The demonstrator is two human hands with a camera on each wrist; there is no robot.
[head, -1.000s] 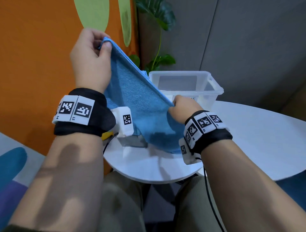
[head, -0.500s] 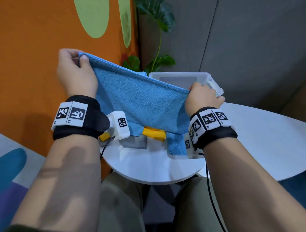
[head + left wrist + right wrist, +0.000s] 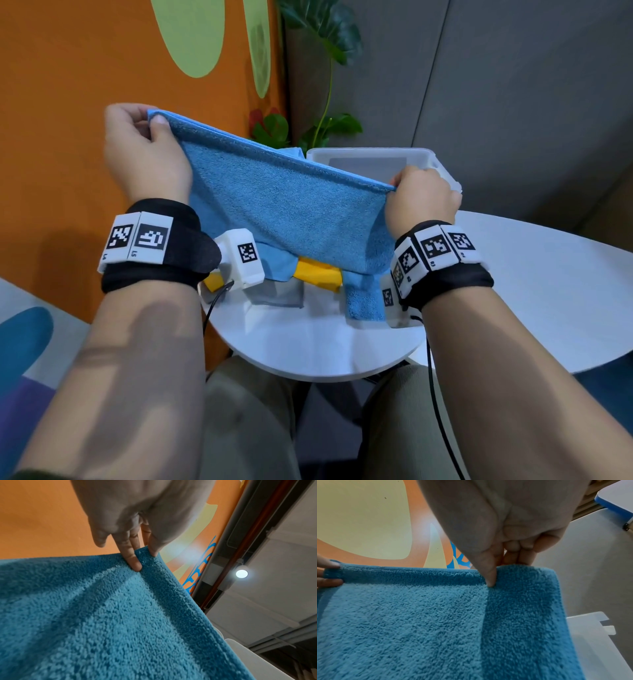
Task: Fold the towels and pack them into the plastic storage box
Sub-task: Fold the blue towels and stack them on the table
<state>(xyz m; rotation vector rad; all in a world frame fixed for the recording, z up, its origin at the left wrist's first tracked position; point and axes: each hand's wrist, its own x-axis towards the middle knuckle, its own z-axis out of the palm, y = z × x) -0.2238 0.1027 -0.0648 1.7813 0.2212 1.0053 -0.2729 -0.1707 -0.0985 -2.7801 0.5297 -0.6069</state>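
Observation:
A blue towel [image 3: 287, 212] hangs stretched in the air between both hands above the white table. My left hand [image 3: 144, 150] pinches its upper left corner, thumb in front; the left wrist view shows the fingers [image 3: 132, 555] clamped on the blue towel [image 3: 102, 622] edge. My right hand [image 3: 423, 198] pinches the opposite corner, lower and to the right; its thumb [image 3: 489, 572] presses the blue towel [image 3: 419, 622] hem. The clear plastic storage box [image 3: 370, 156] stands behind the towel, partly hidden. A yellow towel [image 3: 318, 274] and a grey towel [image 3: 277, 294] lie under the hanging one.
The round white table [image 3: 531, 291] extends to the right. An orange wall [image 3: 68, 85] is close on the left, and a green plant [image 3: 325, 102] stands behind the box. My knees sit under the table's near edge.
The towel went from a steep slant to a wide, nearly level spread. My left hand moved left and down, my right hand rose and moved right, uncovering the yellow towel below.

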